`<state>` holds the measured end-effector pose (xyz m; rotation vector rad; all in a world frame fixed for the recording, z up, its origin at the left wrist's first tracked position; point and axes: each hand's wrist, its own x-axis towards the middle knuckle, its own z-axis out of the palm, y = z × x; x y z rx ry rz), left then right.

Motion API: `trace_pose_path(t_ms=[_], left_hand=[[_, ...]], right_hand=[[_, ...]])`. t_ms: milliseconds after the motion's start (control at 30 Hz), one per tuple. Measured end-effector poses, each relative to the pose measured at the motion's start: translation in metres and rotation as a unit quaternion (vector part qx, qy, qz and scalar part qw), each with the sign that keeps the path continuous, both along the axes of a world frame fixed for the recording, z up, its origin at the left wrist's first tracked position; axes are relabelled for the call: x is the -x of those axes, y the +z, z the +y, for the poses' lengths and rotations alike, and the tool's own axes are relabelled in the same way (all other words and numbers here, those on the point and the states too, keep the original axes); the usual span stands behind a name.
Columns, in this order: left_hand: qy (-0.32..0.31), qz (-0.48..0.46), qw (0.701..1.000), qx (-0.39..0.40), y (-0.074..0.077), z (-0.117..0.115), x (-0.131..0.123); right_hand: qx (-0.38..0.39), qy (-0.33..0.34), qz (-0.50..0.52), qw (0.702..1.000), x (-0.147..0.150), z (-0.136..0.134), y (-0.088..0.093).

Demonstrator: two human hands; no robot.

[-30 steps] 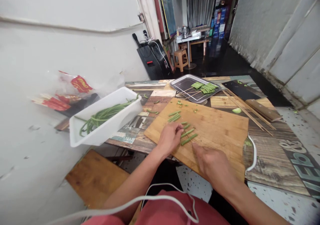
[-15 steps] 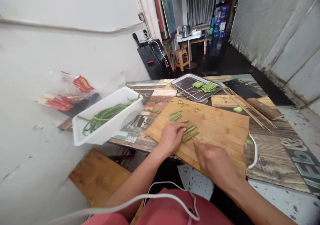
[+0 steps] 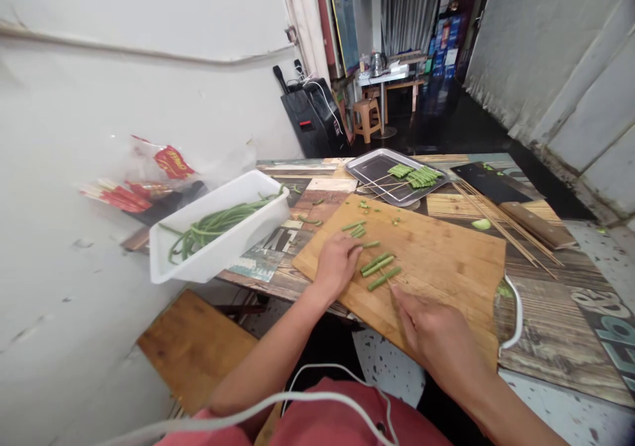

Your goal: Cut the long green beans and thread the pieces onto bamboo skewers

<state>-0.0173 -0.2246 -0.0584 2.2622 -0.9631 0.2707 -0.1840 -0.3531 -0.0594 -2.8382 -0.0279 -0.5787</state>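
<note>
Cut green bean pieces [image 3: 378, 265] lie on the wooden cutting board [image 3: 446, 247], several of them side by side on a thin skewer. My right hand [image 3: 429, 317] is closed on the near end of that skewer, at the board's front edge. My left hand [image 3: 338, 261] rests on the board's left part, its fingers pinched at the end of a single bean piece [image 3: 370, 243]. More cut pieces [image 3: 354, 228] lie just beyond its fingers.
Long beans fill a white tub [image 3: 223, 261] at left. Skewered beans sit on a metal tray [image 3: 381, 194] behind the board. A cleaver [image 3: 489, 182] and loose skewers [image 3: 496, 222] lie at right. A black speaker [image 3: 312, 118] stands behind the table.
My left hand has moved left, off the skewered pieces, to a loose piece. My right hand still holds the skewer. The whole view has shifted slightly.
</note>
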Motion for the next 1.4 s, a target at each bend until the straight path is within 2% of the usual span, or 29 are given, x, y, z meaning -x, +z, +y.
trace_pose_path(t_ms=[300,1000,1400], left_hand=[[0.001,0.012,1.000,0.013,0.0008,0.0002,-0.0007],[-0.019,-0.006,0.999,-0.033,0.0060,0.0000,0.0043],[-0.015,0.013,1.000,0.000,0.0034,0.0003,0.0017]], right_hand=[[-0.006,0.005,-0.008,1.000,0.0017,-0.0003,0.0008],[-0.023,-0.011,0.020,0.999,-0.0018,0.0003,0.0018],[-0.042,-0.005,0.026,0.999,0.0003,0.0003,0.0025]])
